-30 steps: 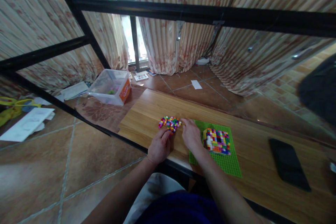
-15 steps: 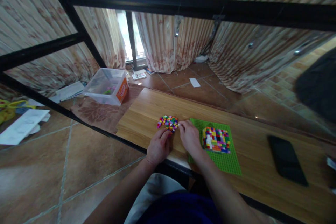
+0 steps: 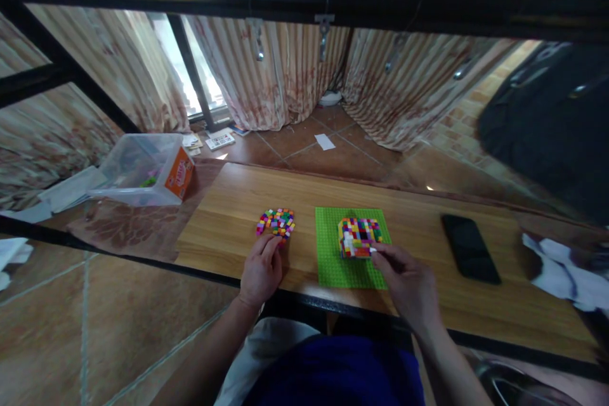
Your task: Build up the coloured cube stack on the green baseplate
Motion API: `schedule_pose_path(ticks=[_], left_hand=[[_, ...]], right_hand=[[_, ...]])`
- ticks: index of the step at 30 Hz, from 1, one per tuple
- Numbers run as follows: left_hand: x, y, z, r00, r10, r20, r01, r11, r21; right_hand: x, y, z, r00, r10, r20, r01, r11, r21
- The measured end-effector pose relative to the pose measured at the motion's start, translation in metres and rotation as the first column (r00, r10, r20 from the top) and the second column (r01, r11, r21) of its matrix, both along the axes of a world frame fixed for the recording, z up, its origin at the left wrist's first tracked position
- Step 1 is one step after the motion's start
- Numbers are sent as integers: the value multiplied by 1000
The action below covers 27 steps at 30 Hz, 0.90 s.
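Note:
On the green baseplate (image 3: pixel 328 266) stands a block of multicoloured toy bricks (image 3: pixel 353 238) with a dark opening in its top. My right hand (image 3: pixel 413 279) pinches a small white toy brick (image 3: pixel 373 250) at the block's right front corner. Whether that brick touches the block is unclear. To the left, a loose pile of small coloured bricks (image 3: pixel 276 221) lies on the wood. My left hand (image 3: pixel 261 269) rests at the near edge of this pile, fingers curled together; anything between its fingertips is hidden.
A black phone (image 3: pixel 470 247) lies on the wooden table (image 3: pixel 295 187) at right, with crumpled white cloth or paper (image 3: pixel 561 269) beyond. A clear plastic bin (image 3: pixel 137 168) stands off the table's left end. A black metal bar (image 3: pixel 285 3) crosses above the far side.
My right hand has moved right from the loose pile to the brick block, with a white brick in its fingertips. My left hand stays by the pile. The view has swung right.

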<state>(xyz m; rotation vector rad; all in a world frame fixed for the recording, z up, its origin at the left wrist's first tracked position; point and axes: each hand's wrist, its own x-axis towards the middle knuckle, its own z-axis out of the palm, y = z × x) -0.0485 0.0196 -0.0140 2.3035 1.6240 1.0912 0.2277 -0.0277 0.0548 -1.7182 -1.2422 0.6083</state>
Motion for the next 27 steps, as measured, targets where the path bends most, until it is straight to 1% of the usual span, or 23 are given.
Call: schedule_pose_path(ticks=[2,4,7,12,14,18,22,27], left_hand=[[-1,1,-1,1000,0,6,0,1000,-1],[-1,1,-2,1000,-2,8,2,1000,1],[-2,2,-4,1000,-5,8,5,1000,6],[-1,2,-4,1000,6,-6,-6,1000,5],[-1,2,-4,1000,7,-8,-7,1000,4],[-1,3,-4,1000,-2,1,2,1000,8],[-1,2,-2,1000,-1,-2,1,1000,11],[0,2,-1,1000,3,-6,-3,1000,10]], right_hand=[[15,1,-2,993,-70,98,68,997,22],[23,4,-4,978,-94,184,88,995,42],[27,9,-7,955,-61,290,47,997,55],[22,17,-11,903,-26,428,6,999,47],[22,20,-12,895,-16,446,-12,998,62],[22,21,-13,902,-22,432,-21,995,94],[24,20,-14,911,3,413,-46,995,94],[23,20,-17,927,-54,371,26,996,80]])
